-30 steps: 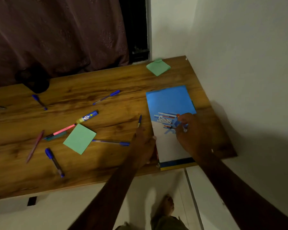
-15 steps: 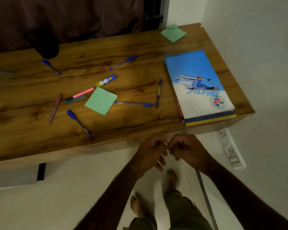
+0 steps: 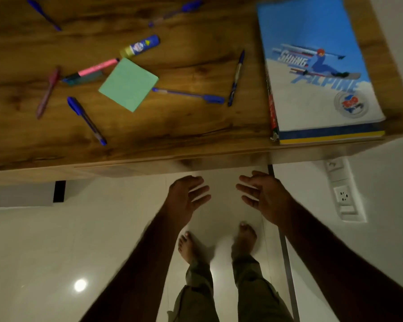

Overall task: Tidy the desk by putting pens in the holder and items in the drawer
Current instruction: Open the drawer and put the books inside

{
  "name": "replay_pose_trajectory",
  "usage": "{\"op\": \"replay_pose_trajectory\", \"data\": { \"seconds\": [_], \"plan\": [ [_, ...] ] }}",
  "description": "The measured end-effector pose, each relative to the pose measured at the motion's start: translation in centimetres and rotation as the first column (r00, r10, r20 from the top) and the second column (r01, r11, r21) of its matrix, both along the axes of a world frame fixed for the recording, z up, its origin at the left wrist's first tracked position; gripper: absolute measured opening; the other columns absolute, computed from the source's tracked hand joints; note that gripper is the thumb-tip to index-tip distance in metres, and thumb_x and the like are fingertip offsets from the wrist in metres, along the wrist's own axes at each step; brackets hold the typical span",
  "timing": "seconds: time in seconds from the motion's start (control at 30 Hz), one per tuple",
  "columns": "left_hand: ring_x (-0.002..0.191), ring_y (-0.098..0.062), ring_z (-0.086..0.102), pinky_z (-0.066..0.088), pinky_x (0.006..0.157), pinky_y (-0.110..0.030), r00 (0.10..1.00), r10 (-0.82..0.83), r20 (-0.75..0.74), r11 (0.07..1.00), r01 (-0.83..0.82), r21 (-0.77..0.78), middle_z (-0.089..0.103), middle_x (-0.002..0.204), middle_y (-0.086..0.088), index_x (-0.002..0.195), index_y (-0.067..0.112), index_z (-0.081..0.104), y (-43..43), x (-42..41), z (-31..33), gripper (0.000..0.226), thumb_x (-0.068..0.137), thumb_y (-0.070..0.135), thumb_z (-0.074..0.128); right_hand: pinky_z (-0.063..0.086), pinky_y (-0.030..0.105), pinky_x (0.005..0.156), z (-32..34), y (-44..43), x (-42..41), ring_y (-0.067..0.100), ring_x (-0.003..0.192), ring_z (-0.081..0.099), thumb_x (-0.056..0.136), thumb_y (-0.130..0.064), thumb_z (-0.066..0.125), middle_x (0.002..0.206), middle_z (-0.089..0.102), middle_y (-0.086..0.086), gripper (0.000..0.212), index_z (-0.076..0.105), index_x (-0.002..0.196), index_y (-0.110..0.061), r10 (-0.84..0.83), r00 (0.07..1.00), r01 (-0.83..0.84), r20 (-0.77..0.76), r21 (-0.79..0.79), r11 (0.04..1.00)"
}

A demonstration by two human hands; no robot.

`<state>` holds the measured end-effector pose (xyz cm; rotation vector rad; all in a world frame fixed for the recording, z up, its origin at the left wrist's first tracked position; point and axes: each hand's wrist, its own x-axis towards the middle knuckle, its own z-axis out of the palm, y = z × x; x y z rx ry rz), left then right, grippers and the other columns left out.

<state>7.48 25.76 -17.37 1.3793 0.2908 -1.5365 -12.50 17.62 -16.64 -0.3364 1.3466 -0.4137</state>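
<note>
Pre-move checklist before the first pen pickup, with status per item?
1. Left hand free: ok, open, holding nothing.
2. Right hand free: ok, open, holding nothing.
3. Pens on the desk within view: ok, one beside the book.
4. Green note off the pens: not ok, its corner touches a pen.
5. Holder in view: not ok, out of frame.
6. Drawer open: cannot tell.

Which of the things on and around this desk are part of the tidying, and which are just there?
Part of the job:
blue pens
pink highlighter
glue stick
green sticky pad
notebook
maroon pen

Just there:
wall socket
floor
</note>
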Motion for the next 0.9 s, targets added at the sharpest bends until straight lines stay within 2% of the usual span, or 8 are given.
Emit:
{"op": "replay_pose_trajectory", "data": {
  "seconds": [0.07, 0.17, 0.23, 0.33, 0.43, 0.7, 0.83, 0.9],
  "plan": [
    [0.12, -0.041, 0.059, 0.055, 0.088, -0.051, 0.997, 0.07, -0.026, 0.998, -0.07, -0.007, 0.061, 0.119, -0.018, 0.105, 0.004, 0.057, -0.7, 0.1, -1.2, 0.012, 0.095, 0.009, 0.051, 0.051, 0.038, 0.076, -1.1, -1.0, -0.4, 0.027, 0.116, 0.067, 0.094, -0.008, 0.057, 0.117, 0.071, 0.003, 0.012, 0.057, 0.09, -0.019, -0.066, 0.998, 0.065, 0.012, 0.027, 0.997],
    [0.119, -0.034, 0.06, 0.053, 0.092, -0.051, 0.993, 0.102, -0.054, 0.993, -0.105, -0.059, 0.064, 0.107, -0.01, 0.087, 0.009, 0.058, -1.8, 0.3, -1.7, 0.007, 0.089, 0.007, 0.052, 0.051, 0.038, 0.079, -1.5, -2.6, -0.6, 0.023, 0.116, 0.066, 0.094, -0.007, 0.054, 0.115, 0.069, 0.001, 0.014, 0.06, 0.089, -0.019, -0.158, 0.987, 0.157, 0.033, 0.017, 0.987],
    [0.117, -0.03, 0.061, 0.054, 0.09, -0.048, 0.991, 0.121, -0.064, 0.987, -0.127, -0.102, 0.064, 0.096, -0.006, 0.077, 0.012, 0.056, -2.3, 0.3, -1.8, 0.015, 0.085, 0.002, 0.049, 0.051, 0.038, 0.085, -1.3, -3.4, -0.5, 0.021, 0.118, 0.065, 0.093, -0.005, 0.054, 0.115, 0.068, 0.002, 0.015, 0.061, 0.086, -0.018, -0.2, 0.976, 0.199, 0.081, 0.019, 0.98],
    [0.11, -0.028, 0.062, 0.052, 0.092, -0.046, 0.979, 0.19, -0.07, 0.972, -0.198, -0.129, 0.063, 0.088, -0.004, 0.069, 0.014, 0.052, -2.8, 0.1, -2.0, 0.02, 0.079, -0.002, 0.045, 0.05, 0.039, 0.085, -1.2, -3.9, -0.7, 0.022, 0.117, 0.064, 0.09, -0.002, 0.054, 0.101, 0.068, 0.001, 0.021, 0.056, 0.076, -0.018, -0.261, 0.957, 0.258, 0.124, 0.036, 0.965],
    [0.103, -0.026, 0.061, 0.05, 0.092, -0.044, 0.973, 0.221, -0.063, 0.965, -0.228, -0.127, 0.062, 0.083, -0.003, 0.068, 0.015, 0.052, -3.2, -0.1, -2.0, 0.022, 0.075, -0.005, 0.043, 0.05, 0.039, 0.082, -1.2, -4.0, -0.6, 0.022, 0.111, 0.063, 0.088, 0.001, 0.051, 0.085, 0.065, -0.001, 0.023, 0.053, 0.074, -0.018, -0.344, 0.925, 0.34, 0.162, 0.051, 0.939],
    [0.098, -0.023, 0.064, 0.051, 0.082, -0.041, 0.978, 0.204, -0.042, 0.971, -0.208, -0.119, 0.063, 0.085, -0.003, 0.074, 0.016, 0.053, -3.2, -0.4, -1.9, 0.026, 0.076, -0.007, 0.042, 0.051, 0.041, 0.082, -1.5, -3.7, -0.8, 0.021, 0.116, 0.064, 0.087, 0.001, 0.052, 0.103, 0.067, 0.0, 0.022, 0.056, 0.08, -0.02, -0.332, 0.928, 0.334, 0.171, 0.018, 0.942],
    [0.093, -0.022, 0.066, 0.051, 0.088, -0.043, 0.981, 0.194, -0.021, 0.974, -0.195, -0.116, 0.064, 0.084, -0.003, 0.075, 0.015, 0.054, -2.4, -0.7, -1.9, 0.027, 0.076, -0.009, 0.041, 0.051, 0.042, 0.082, -1.8, -2.8, -1.4, 0.02, 0.113, 0.064, 0.087, 0.001, 0.052, 0.097, 0.069, -0.001, 0.023, 0.057, 0.082, -0.02, -0.319, 0.932, 0.321, 0.175, 0.017, 0.947],
    [0.092, -0.022, 0.067, 0.052, 0.084, -0.043, 0.983, 0.183, -0.007, 0.977, -0.182, -0.11, 0.065, 0.084, -0.004, 0.076, 0.014, 0.055, -1.7, -1.0, -1.9, 0.028, 0.076, -0.01, 0.04, 0.051, 0.042, 0.085, -1.9, -2.2, -1.9, 0.018, 0.107, 0.066, 0.087, 0.003, 0.053, 0.089, 0.07, -0.002, 0.025, 0.058, 0.08, -0.021, -0.3, 0.938, 0.302, 0.175, 0.017, 0.953]
  ]
}}
